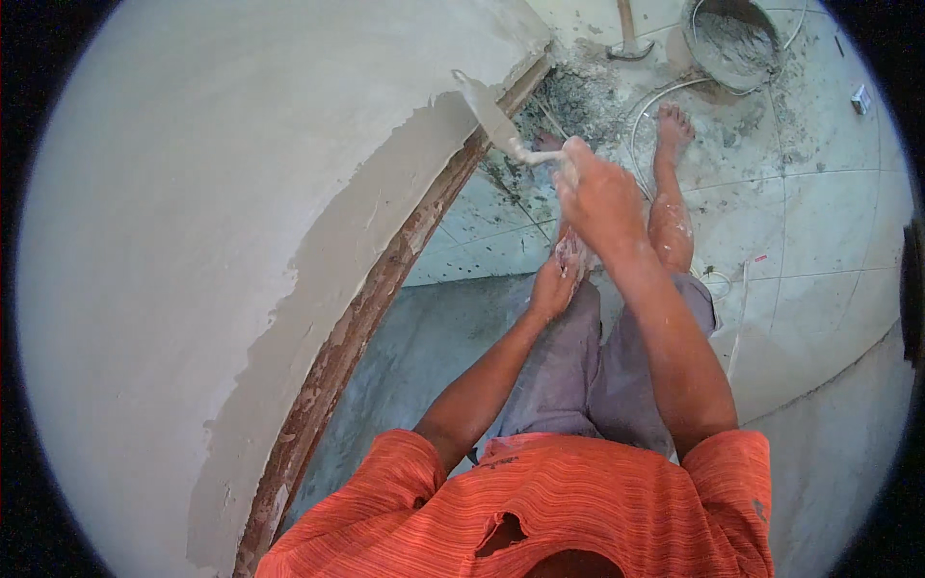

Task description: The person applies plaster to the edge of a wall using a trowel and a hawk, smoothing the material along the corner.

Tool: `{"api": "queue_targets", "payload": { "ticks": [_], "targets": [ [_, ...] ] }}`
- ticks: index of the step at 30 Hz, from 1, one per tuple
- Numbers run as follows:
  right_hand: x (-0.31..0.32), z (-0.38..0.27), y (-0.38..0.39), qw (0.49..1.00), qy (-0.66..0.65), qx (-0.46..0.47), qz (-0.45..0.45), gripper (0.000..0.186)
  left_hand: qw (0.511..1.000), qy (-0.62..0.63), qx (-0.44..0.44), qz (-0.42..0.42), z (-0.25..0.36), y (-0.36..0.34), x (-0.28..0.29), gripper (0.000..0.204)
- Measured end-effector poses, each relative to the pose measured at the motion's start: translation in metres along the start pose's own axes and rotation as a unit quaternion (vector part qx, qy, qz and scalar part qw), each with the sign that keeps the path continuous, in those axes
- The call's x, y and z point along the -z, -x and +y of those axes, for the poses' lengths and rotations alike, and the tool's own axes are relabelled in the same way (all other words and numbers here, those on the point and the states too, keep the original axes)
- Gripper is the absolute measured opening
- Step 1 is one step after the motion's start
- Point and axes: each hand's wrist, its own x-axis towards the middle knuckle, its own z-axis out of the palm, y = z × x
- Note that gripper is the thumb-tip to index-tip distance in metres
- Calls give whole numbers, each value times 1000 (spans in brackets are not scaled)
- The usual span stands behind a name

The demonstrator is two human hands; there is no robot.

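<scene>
My right hand [599,197] grips the handle of a plaster-coated trowel [493,118]. The trowel's blade lies against the plastered wall [164,241], close to the upper end of a brown wooden frame edge [385,279]. A darker, damp-looking band of plaster [318,260] runs along the wall beside this edge. Lower down, near my left knee, my left hand [559,281] is held with curled fingers smeared white. Whatever sits in its palm, if anything, is partly hidden and I cannot make it out.
A bucket of grey mix [737,43] stands on the tiled floor at the far right, next to a hammer [630,40]. Grey rubble [583,101] lies by the wall's end. A pale cable [644,120] curves past my bare foot [674,130]. A small box [860,98] lies farther right.
</scene>
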Motion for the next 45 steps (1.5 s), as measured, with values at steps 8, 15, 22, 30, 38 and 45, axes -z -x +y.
{"api": "queue_targets", "payload": {
  "ticks": [8,15,22,30,38,45],
  "targets": [
    [-3,-17,26,997,25,68,9,20,998,-14,-52,39,-11,5,3,38],
    [51,-86,95,985,-9,170,-19,11,999,-8,-33,14,-15,15,3,39],
    [21,-15,5,999,12,21,21,17,999,12,-31,20,-5,4,2,41],
    [23,-42,28,996,27,82,-8,16,999,-28,-37,-1,-22,5,10,40],
    [39,-60,44,989,-34,138,29,13,999,37,3,-13,-13,5,-1,36],
    [16,-46,36,995,29,94,17,15,998,-20,-51,24,5,7,8,38]
  ]
}}
